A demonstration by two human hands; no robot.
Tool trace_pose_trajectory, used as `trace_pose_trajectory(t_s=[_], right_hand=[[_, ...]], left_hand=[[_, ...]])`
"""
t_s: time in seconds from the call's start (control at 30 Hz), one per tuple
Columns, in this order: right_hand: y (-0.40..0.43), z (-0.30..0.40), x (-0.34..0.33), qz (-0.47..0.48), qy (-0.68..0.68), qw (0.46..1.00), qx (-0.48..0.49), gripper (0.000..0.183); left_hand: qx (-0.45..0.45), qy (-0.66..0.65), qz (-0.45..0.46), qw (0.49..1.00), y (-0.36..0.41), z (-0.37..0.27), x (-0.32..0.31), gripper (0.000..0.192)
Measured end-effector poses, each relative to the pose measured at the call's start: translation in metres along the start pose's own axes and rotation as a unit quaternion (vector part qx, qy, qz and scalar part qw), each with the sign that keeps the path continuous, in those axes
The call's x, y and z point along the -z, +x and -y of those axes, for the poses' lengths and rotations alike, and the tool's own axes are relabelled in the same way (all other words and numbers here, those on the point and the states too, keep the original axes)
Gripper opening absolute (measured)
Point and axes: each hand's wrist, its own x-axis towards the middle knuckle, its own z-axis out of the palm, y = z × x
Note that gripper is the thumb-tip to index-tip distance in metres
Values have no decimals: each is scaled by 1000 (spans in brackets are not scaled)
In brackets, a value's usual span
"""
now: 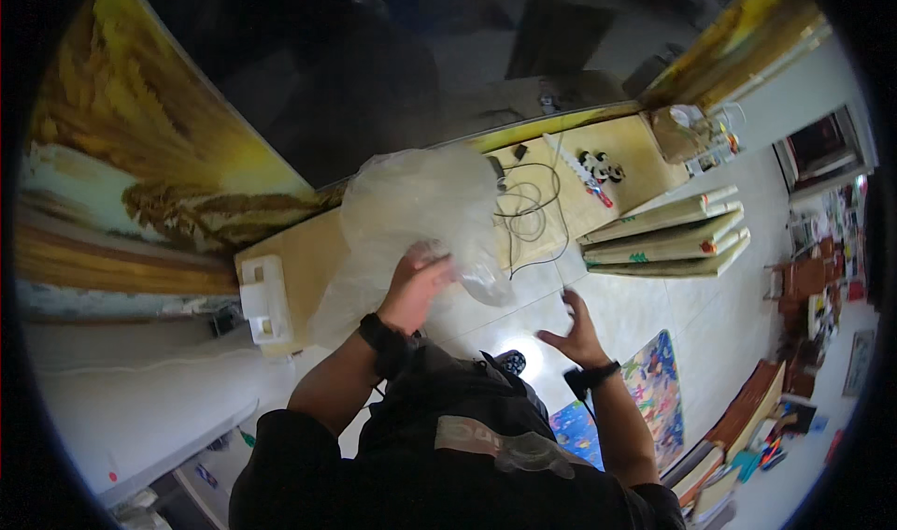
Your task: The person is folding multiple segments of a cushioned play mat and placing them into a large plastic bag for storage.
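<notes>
My left hand [412, 288] grips a large translucent plastic bag [420, 200]. Motion blurs its fingers, and the film covers part of the fingertips. Puffed out and crumpled, the bag spreads over a low wooden cabinet top [308, 263] and hangs past its front edge. Whatever may be inside cannot be made out. My right hand [578, 330] is held to the right above the tiled floor, thumb and fingers apart, holding nothing. Both wrists wear black straps.
Loose cables [529, 211] lie right of the bag, near small panda figures [599, 165]. A white foam block [265, 299] sits at the cabinet's left end. Behind stands a large dark screen [392, 60]. Folded panels [666, 239] stand on the floor, and a colourful mat [652, 390] lies at right.
</notes>
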Motion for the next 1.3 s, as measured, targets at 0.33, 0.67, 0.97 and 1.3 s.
trace_pose_trajectory(t_s=[0.33,0.67,0.97,1.3], right_hand=[[9,41,146,-149,394,907,-5,12],[-18,-1,339,-187,411,892,37,20],[57,-11,482,-186,399,890,121,49],[118,-106,395,-348,156,914,136,59]], left_hand=[[-282,308,250,874,7,53,-154,77],[-294,713,-20,637,88,102,-196,23],[-473,589,-95,649,124,45,-284,18],[-358,192,120,906,137,21,-431,14]])
